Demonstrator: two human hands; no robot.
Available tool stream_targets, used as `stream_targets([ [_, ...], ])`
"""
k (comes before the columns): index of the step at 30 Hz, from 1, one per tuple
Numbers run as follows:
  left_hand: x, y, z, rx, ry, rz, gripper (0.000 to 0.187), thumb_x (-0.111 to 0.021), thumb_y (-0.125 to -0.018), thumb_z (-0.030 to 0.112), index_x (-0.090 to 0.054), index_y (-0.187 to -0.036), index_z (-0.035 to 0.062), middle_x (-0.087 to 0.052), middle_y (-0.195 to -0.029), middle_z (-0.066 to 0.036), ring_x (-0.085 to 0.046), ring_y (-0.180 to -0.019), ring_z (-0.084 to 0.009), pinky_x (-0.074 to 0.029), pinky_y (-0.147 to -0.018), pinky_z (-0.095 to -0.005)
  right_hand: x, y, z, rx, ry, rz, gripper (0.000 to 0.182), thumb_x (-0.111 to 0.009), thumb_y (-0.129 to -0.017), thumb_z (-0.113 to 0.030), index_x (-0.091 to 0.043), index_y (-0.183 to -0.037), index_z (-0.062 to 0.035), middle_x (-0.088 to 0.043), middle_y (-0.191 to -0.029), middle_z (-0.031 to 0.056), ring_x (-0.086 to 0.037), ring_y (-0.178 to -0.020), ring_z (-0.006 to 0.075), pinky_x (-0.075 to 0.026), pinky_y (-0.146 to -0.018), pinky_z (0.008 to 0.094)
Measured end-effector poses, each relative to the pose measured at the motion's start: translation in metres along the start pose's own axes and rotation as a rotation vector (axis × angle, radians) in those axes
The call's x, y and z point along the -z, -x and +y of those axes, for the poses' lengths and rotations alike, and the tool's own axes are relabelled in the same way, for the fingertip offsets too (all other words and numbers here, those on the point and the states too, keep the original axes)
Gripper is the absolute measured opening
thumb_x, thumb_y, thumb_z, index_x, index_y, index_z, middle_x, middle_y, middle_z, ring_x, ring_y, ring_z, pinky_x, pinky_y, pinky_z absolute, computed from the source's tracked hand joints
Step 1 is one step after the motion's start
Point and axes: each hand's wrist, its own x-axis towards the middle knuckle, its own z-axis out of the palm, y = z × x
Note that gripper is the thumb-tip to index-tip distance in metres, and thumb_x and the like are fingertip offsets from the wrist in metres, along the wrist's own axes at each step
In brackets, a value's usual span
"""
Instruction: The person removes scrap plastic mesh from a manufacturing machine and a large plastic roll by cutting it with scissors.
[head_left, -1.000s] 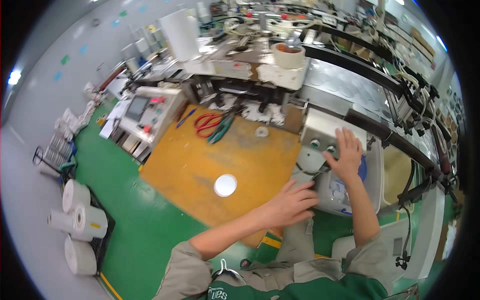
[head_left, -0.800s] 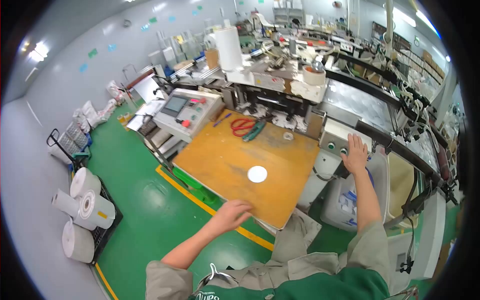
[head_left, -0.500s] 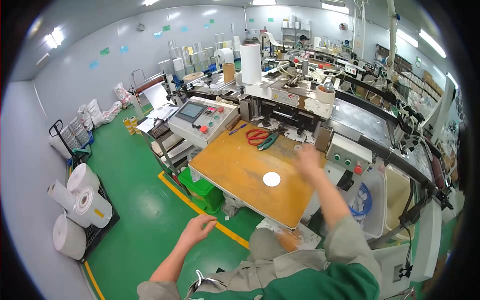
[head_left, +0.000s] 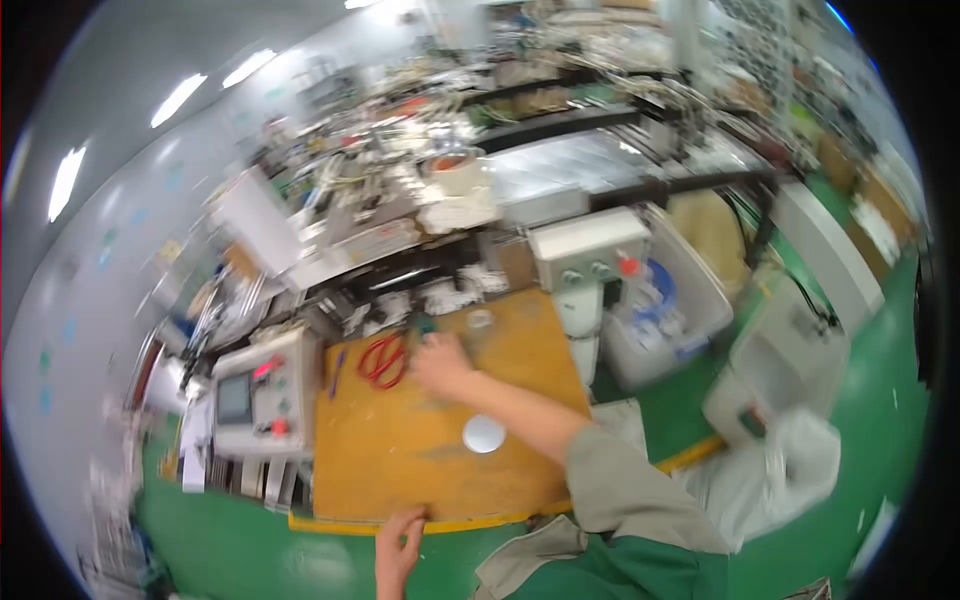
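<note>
My right hand (head_left: 440, 368) is over the wooden board (head_left: 400, 470), at the green-handled pliers (head_left: 425, 326). Motion blur smears its fingers, and the hand covers most of the pliers, so its grip cannot be made out. Just left of it lie red-handled scissors (head_left: 382, 362). Below my right forearm a white round disc (head_left: 484, 434) rests flat on the board. My left hand (head_left: 402, 535) is at the board's front edge, fingers loosely bent and thumb apart, holding nothing I can see.
A blue pen (head_left: 338, 372) and a small pale ring (head_left: 480, 319) lie on the board. The control panel (head_left: 262, 400) stands left, a button box (head_left: 590, 250) right. Beyond it is a grey bin (head_left: 650, 365) with a blue basket (head_left: 655, 290). Machinery runs along the back.
The view has turned right and tilted. My right hand has moved left across the board from near the ring to the pliers. My left hand has come close to the board's front edge.
</note>
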Motion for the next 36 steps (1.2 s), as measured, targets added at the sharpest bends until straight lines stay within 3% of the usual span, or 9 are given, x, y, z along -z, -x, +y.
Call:
stream_targets([
  [5, -0.004, -0.032, -0.002, 0.001, 0.274, -0.057, 0.021, -0.054, -0.092, 0.01, -0.066, -0.104, -0.0017, -0.065, -0.102, -0.011, -0.059, -0.096, -0.0175, -0.044, -0.086, -0.0269, -0.044, -0.039, -0.051, -0.104, -0.458, -0.028, 0.049, -0.047, -0.088, -0.043, -0.048, -0.129, -0.0159, -0.039, -0.139, 0.0178, -0.027, -0.134, 0.0347, -0.02, -0.105, 0.0579],
  [10, 0.023, -0.072, -0.009, -0.115, 0.226, -0.193, 0.021, -0.053, -0.091, 0.009, -0.065, -0.105, -0.0017, -0.065, -0.104, -0.012, -0.059, -0.098, -0.0194, -0.043, -0.087, -0.0275, -0.046, -0.048, -0.077, -0.17, -0.524, -0.053, 0.041, -0.043, -0.09, -0.045, -0.06, -0.112, -0.0149, -0.042, -0.137, 0.0148, -0.026, -0.134, 0.0343, -0.016, -0.105, 0.0623],
  [15, 0.069, -0.109, -0.031, -0.236, 0.251, -0.215, 0.02, -0.052, -0.091, 0.007, -0.065, -0.102, -0.0026, -0.065, -0.101, -0.012, -0.06, -0.096, -0.019, -0.045, -0.086, -0.0279, -0.026, -0.031, -0.092, -0.282, -0.248, -0.138, 0.026, -0.055, -0.083, -0.028, -0.066, -0.102, -0.0145, -0.052, -0.116, 0.0106, -0.04, -0.118, 0.0324, -0.03, -0.097, 0.0585],
  [17, 0.081, -0.138, -0.061, -0.303, 0.279, -0.18, 0.018, -0.052, -0.09, 0.006, -0.064, -0.101, -0.0033, -0.065, -0.098, -0.011, -0.06, -0.094, -0.018, -0.045, -0.084, -0.027, -0.036, -0.029, -0.098, -0.495, -0.247, 0.149, 0.027, -0.056, -0.081, -0.025, -0.064, -0.102, -0.0101, -0.054, -0.113, 0.01, -0.046, -0.112, 0.0309, -0.035, -0.094, 0.0533],
  [18, 0.107, -0.14, -0.025, -0.307, 0.179, -0.212, 0.024, -0.055, -0.093, 0.017, -0.062, -0.106, -0.0023, -0.063, -0.104, -0.017, -0.058, -0.098, -0.0294, -0.045, -0.086, -0.0353, -0.033, -0.027, -0.099, -0.513, -0.172, 0.091, 0.027, -0.054, -0.082, -0.022, -0.062, -0.103, -0.0077, -0.054, -0.113, 0.0132, -0.051, -0.105, 0.0311, -0.04, -0.086, 0.0496],
  [24, 0.119, -0.222, -0.018, -0.656, 0.302, -0.15, 0.017, -0.052, -0.09, 0.007, -0.064, -0.1, -0.0029, -0.064, -0.094, -0.01, -0.06, -0.091, -0.0171, -0.045, -0.082, -0.0266, -0.022, -0.025, -0.102, -0.556, -0.301, -0.204, 0.03, -0.046, -0.086, -0.012, -0.051, -0.112, 0.0004, -0.057, -0.105, 0.0256, -0.063, -0.089, 0.0398, -0.053, -0.071, 0.0456],
  [29, 0.131, -0.278, 0.05, -0.88, 0.235, -0.059, 0.02, -0.053, -0.084, -0.002, -0.063, -0.101, -0.0028, -0.063, -0.103, -0.016, -0.06, -0.098, -0.0241, -0.045, -0.088, -0.0324, -0.001, 0.006, -0.093, -0.701, -0.744, -0.104, 0.071, -0.064, -0.063, -0.003, -0.038, -0.129, 0.004, -0.065, -0.087, 0.0201, -0.065, -0.075, 0.0319, -0.051, -0.059, 0.0414],
  [33, 0.128, -0.327, 0.092, -0.867, 0.235, -0.038, 0.023, -0.053, -0.088, 0.004, -0.061, -0.11, -0.001, -0.063, -0.108, -0.013, -0.058, -0.105, -0.0226, -0.042, -0.093, -0.0317, 0.021, 0.03, -0.083, -0.642, -1.892, -0.149, 0.082, -0.059, -0.07, -0.01, -0.024, -0.144, -0.0065, -0.058, -0.083, 0.0066, -0.052, -0.063, 0.0121, -0.039, -0.053, 0.0239],
  [36, 0.123, -0.364, 0.117, -0.853, 0.288, -0.035, 0.029, -0.054, -0.09, 0.009, -0.058, -0.117, 0.0005, -0.061, -0.115, -0.013, -0.057, -0.109, -0.0218, -0.041, -0.095, -0.0317, 0.069, 0.056, -0.103, -0.529, -2.016, -0.058, 0.088, -0.051, -0.075, -0.007, -0.005, -0.15, -0.0117, -0.055, -0.077, 0.0024, -0.047, -0.058, 0.0093, -0.036, -0.051, 0.022],
])
